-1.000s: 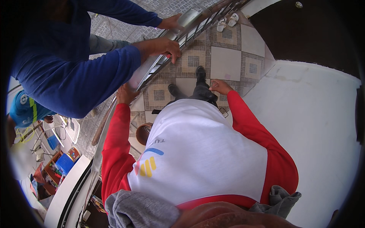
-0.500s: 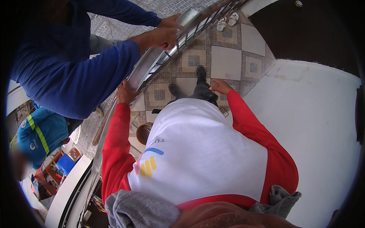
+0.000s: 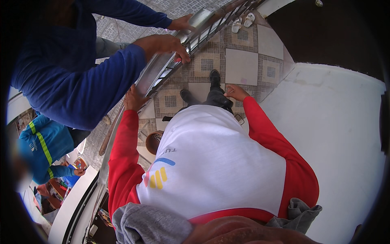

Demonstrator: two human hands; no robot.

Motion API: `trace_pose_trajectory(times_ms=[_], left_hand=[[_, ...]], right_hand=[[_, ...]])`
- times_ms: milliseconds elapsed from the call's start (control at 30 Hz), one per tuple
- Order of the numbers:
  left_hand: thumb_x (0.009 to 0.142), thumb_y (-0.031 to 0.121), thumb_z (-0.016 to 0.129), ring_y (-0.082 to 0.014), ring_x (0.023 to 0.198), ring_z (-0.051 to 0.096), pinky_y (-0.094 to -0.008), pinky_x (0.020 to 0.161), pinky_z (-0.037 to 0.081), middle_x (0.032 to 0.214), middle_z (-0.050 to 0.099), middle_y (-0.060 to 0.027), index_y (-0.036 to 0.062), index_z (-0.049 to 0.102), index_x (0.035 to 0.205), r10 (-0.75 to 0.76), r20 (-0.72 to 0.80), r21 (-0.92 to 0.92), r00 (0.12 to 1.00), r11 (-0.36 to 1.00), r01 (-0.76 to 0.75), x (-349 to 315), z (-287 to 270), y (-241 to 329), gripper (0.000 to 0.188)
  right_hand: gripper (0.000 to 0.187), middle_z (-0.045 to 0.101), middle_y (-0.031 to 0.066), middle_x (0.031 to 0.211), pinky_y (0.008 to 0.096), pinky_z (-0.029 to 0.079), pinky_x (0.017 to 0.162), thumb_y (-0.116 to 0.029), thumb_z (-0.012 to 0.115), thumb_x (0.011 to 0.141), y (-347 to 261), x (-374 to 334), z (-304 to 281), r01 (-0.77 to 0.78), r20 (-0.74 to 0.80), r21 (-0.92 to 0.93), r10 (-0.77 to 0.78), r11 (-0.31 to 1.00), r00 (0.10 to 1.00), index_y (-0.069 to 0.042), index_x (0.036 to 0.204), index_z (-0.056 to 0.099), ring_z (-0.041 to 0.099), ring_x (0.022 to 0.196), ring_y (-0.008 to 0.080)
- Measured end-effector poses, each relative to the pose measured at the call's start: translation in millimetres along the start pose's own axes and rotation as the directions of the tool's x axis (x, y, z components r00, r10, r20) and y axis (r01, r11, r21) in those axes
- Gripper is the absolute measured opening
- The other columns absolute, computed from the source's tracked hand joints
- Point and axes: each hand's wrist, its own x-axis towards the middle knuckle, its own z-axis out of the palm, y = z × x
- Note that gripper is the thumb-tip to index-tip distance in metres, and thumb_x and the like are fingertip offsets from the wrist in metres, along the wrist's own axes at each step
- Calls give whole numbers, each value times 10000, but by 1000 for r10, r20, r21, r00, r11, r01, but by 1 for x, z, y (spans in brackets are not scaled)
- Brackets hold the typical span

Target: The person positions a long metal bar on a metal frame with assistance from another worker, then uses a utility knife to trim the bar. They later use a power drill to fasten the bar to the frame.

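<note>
My left hand (image 3: pixel 134 99) is closed on the lower end of a long silver metal channel (image 3: pixel 152 73), which lies slantwise along the top of a dark metal railing (image 3: pixel 199 42). My right hand (image 3: pixel 237 92) is held in front of my right thigh, with thumb and fingertips pinched together. What sits in that pinch, if anything, is too small to make out. Across the railing, a co-worker in a blue long-sleeved top (image 3: pixel 77 85) has one hand (image 3: pixel 162 44) over the channel with a small red item under the fingers. Their other hand (image 3: pixel 181 23) rests at its upper end.
A brown round pot (image 3: pixel 153 141) stands on the tiled floor (image 3: pixel 241 65) beside my left side. White sandals (image 3: pixel 242 23) lie by the railing's far end. A white wall (image 3: pixel 333 142) rises at right. Another person in a teal jacket (image 3: pixel 53 142) bends near cluttered boxes (image 3: pixel 53 191).
The co-worker's nearer hand has loosened and its fingers now reach further right over the railing. The person in teal has extended an arm over the boxes. My hands stay in place.
</note>
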Motion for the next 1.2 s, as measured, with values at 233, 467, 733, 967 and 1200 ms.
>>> trace_pose_trajectory(times_ms=[233,467,733,967,1200], left_hand=[[649,408,924,-446,1116,648,-541,918,534,1210,632,-250,54,445,1328,-72,94,21,993,997,70,-2,-10,9,902],[649,410,924,-445,1135,641,-548,921,531,1232,624,-241,67,441,1355,-92,110,19,990,996,90,0,-14,11,922],[656,394,924,-453,1154,627,-546,926,527,1235,619,-248,63,425,1363,-92,135,17,987,996,91,17,-13,3,927],[649,389,918,-458,1136,632,-546,938,525,1195,641,-265,55,454,1284,-68,117,-17,991,997,71,28,-14,-2,855],[644,393,928,-457,1144,626,-537,936,523,1207,628,-270,48,436,1325,48,27,-19,998,999,-47,31,-14,-8,908]], right_hand=[[780,681,178,1211,396,508,988,-431,846,818,1,-3,1,15,5,-50,-15,999,1000,-35,1426,558,652,1134,283],[657,658,181,1306,427,485,1037,-416,792,816,-7,-1,0,-27,21,-61,29,998,999,-82,1353,613,626,1214,347],[728,653,181,1344,417,481,1056,-417,797,817,-10,18,-6,-49,23,-48,50,998,998,-71,1418,574,624,1237,335],[703,657,178,1337,405,489,1040,-391,802,817,-24,22,-13,-59,32,-14,59,998,998,-71,1404,585,636,1220,321],[664,656,175,1323,413,492,1033,-393,803,817,-33,27,-15,-43,28,-76,45,996,999,-77,1366,605,628,1221,314]])
